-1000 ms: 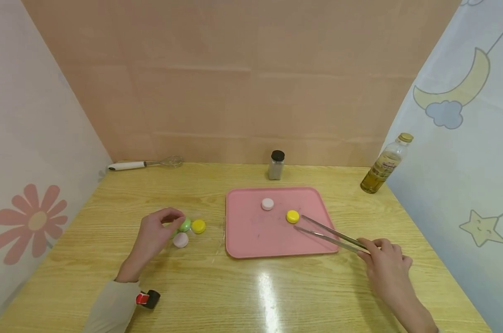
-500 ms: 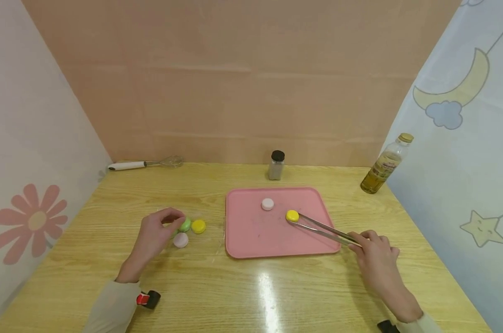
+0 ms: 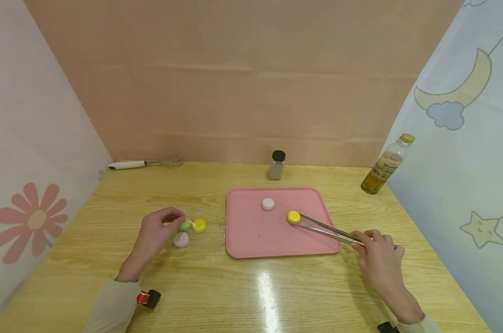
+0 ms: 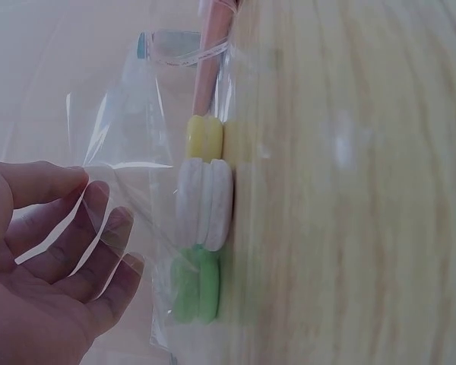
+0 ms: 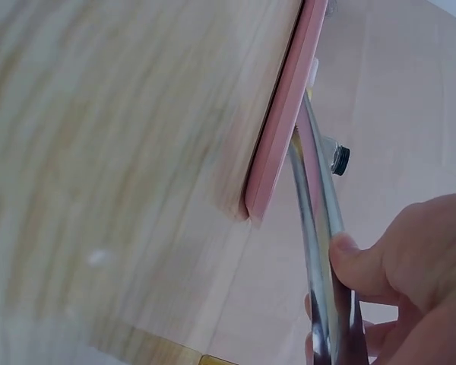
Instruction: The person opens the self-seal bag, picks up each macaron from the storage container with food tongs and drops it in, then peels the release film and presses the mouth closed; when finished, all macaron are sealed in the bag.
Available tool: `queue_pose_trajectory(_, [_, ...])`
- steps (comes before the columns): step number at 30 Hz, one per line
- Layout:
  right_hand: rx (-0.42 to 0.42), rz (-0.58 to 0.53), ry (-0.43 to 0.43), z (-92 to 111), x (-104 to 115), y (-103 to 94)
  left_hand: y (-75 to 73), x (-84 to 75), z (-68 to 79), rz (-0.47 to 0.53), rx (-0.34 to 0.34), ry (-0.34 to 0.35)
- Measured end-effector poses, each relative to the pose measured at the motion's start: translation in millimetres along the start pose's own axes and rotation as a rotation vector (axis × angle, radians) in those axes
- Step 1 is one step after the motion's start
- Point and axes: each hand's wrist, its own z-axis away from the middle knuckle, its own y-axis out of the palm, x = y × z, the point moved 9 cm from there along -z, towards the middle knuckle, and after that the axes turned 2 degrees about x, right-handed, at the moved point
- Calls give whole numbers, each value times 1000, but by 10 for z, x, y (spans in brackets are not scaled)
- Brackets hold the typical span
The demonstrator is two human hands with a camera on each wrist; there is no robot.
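My left hand (image 3: 153, 233) pinches the edge of a clear plastic bag (image 4: 110, 148) between thumb and forefinger. Inside the bag lie macarons: a green one (image 4: 196, 285), a pale pinkish-white one (image 4: 205, 204) and a yellow one (image 3: 199, 226). In my right hand (image 3: 380, 263) are metal tongs (image 3: 328, 231), gripped partway along the arms. Their tips close around a yellow macaron (image 3: 293, 216) on the pink tray (image 3: 251, 245). Left of it on the tray sits a pale pink macaron (image 3: 268, 204).
Behind the tray stands a small jar (image 3: 277, 165) with a black lid. An oil bottle (image 3: 386, 164) is at the back right near the patterned side wall. A whisk (image 3: 147, 163) lies along the back left edge of the wooden table (image 3: 218, 296).
The tongs have moved left and their spread tips have come together on the yellow macaron. My left hand keeps its place at the bag.
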Motion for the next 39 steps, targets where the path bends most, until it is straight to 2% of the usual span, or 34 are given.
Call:
queue_pose_trajectory(7, [-34, -28, -68, 0, 177, -62, -3, -3, 3, 1, 1, 11])
queue_pose_trajectory(15, [-12, -54, -200, 6, 639, -27, 9, 6, 39, 8, 8, -15])
queue_pose_trajectory(20, [-9, -91, -259, -12, 906, 30, 32, 9, 54, 23, 18, -24])
queue_pose_trajectory(25, [-18, -125, -308, -81, 1115, 99, 16, 7, 32, 28, -2, -17])
queue_pose_trajectory(33, [-33, -128, -344, -217, 1348, 225, 3, -8, 21, 31, -7, -1])
queue_pose_trajectory(39, [28, -136, -343, -299, 1500, 399, 9, 7, 29, 27, -1, -22])
